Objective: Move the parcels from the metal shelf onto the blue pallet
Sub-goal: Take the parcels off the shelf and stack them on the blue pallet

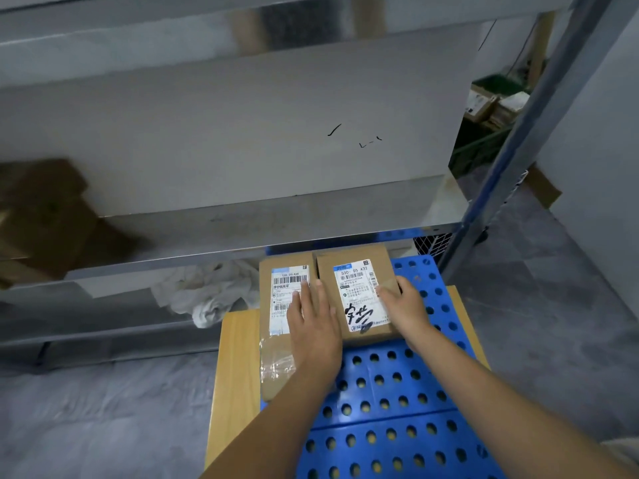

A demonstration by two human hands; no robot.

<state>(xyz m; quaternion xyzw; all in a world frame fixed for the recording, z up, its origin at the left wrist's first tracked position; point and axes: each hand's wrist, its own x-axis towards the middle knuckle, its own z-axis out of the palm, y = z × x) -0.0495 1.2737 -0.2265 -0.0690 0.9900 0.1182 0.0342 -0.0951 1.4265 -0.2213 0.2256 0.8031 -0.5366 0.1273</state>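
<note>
left hand (313,326) flat, fingers straight, on the long parcel (276,305) | right hand (403,305) curled round the right edge of the A32 parcel (352,285) | both parcels side by side, touching, on the blue pallet (380,388) | blurry brown box (45,216) sitting on the metal shelf (242,233), far left
</note>
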